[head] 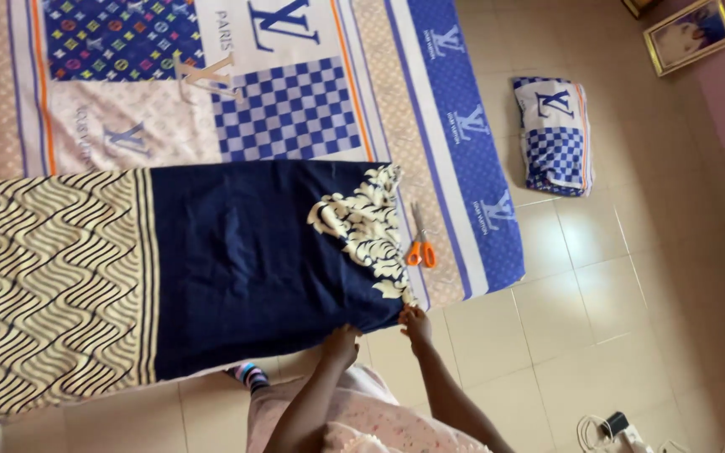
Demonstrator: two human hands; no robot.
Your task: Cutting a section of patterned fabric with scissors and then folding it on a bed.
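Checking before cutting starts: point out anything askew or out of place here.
The navy cloth bunches into wrinkles at the corner under both hands, left hand and right hand. Orange-handled scissors lie loose on the bedsheet beside it. Nothing looks damaged.

Orange scissors (420, 252) lie on the patterned sheet (455, 126) spread over the tiled floor (631, 294). A folded pillowcase (555, 136) lies apart on the tiles. A framed picture (691, 33) leans against the wall.
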